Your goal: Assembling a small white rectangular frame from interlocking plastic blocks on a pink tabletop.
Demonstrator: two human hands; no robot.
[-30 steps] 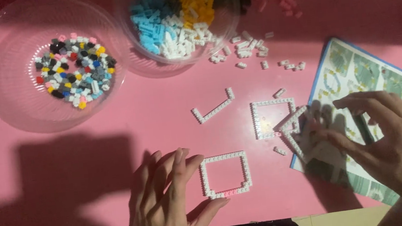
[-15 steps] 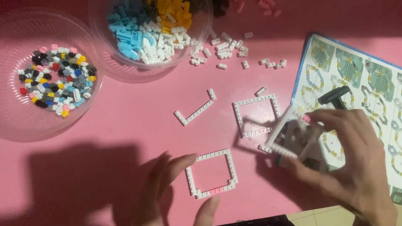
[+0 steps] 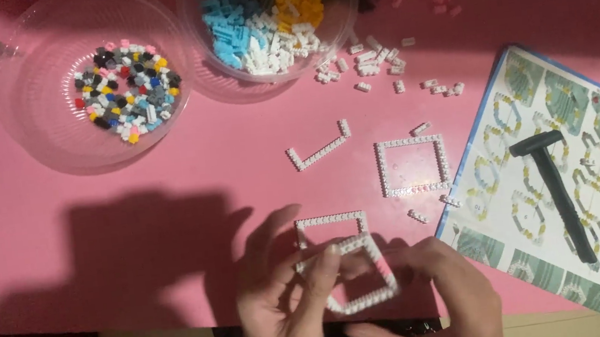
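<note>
between the fingertips of both hands, a white square brick frame (image 3: pixel 352 274) is held tilted, one corner toward the body. the left hand (image 3: pixel 284 304) pinches its near-left edge, the right hand (image 3: pixel 440 295) closes on its right side. just beyond the fingers a second white frame (image 3: pixel 330 226) lies flat, nearer the left hand, partly under the held frame.
</note>
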